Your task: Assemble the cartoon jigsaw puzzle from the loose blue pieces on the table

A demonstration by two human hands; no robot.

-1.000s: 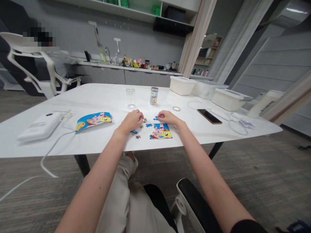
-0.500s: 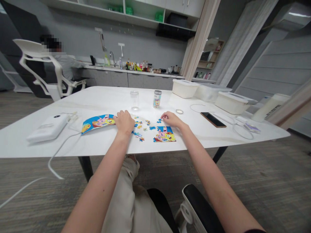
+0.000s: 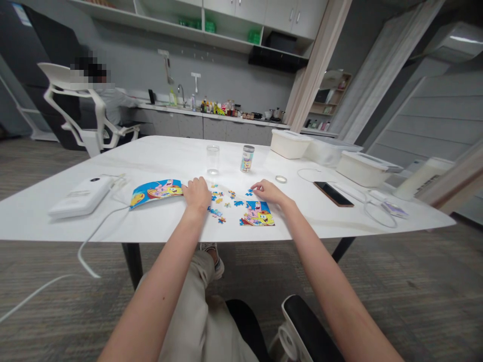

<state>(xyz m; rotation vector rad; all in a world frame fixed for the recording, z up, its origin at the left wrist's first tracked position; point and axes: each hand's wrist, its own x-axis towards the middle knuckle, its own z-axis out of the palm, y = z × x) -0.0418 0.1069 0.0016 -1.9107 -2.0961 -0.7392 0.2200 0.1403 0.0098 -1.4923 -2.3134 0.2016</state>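
Head view: your white table [image 3: 181, 157] spreads across the scene, with two cream boxes [image 3: 290, 146] and a clear bin [image 3: 330, 153] along its far right side. At the left lies a white device [image 3: 81, 196] with a cable; right of it, a curved picture sheet [image 3: 158, 192] shows cartoon figures on blue. Your left hand [image 3: 197, 193] is palm down at the sheet's right end, and you cannot tell from here whether it grips anything. Your right hand [image 3: 267, 192] has its fingers bent together beside a small blue cluster [image 3: 249, 192]; whether they pinch it, you cannot tell. Nearer you, just below that hand, lies the joined puzzle section [image 3: 257, 214]. A phone [image 3: 333, 194] lies to the right, a clear jar [image 3: 213, 163] and a printed canister [image 3: 247, 160] stand farther off, and loose puzzle pieces [image 3: 217, 213] lie scattered between your hands, left of the joined section
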